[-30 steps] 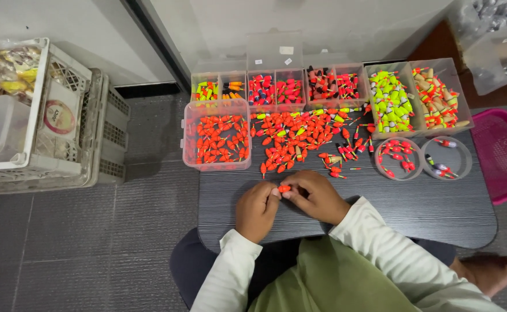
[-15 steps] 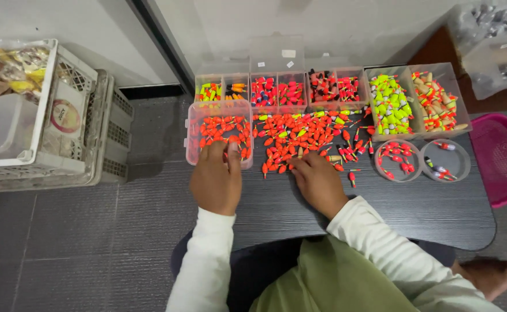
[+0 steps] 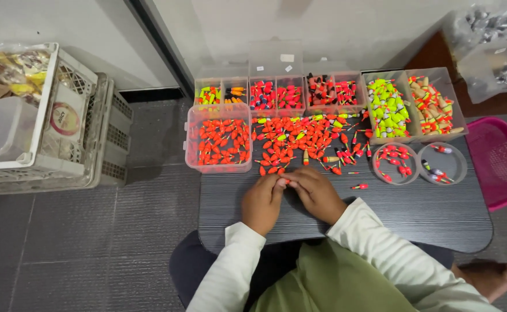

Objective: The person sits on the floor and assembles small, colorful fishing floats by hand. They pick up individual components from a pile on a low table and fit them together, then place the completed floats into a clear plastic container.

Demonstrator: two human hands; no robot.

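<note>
Floats, small and mostly orange-red, lie in a loose heap (image 3: 299, 141) on the dark table (image 3: 415, 214), just beyond the fingertips of both hands. Most look to lie with their long axes pointing away from the person, though some are skewed. The nearest stragglers sit right ahead of the knuckles, about as close to one hand as the other.

Further out from the fingers, a row of clear compartment boxes (image 3: 276, 92) holds sorted floats by colour; beyond and left of the left hand stands a clear tub (image 3: 218, 144) full of orange ones, and out to the right of the right hand are two small round dishes (image 3: 418, 164). A pink basket (image 3: 504, 162) lies further right still, white crates (image 3: 51, 121) well off to the left on the grey floor.

The left hand (image 3: 262, 202) and right hand (image 3: 317, 193) meet at their fingertips, fingers drawn narrow and pinched together on one small red float (image 3: 283, 181); which hand bears it more I cannot tell.
</note>
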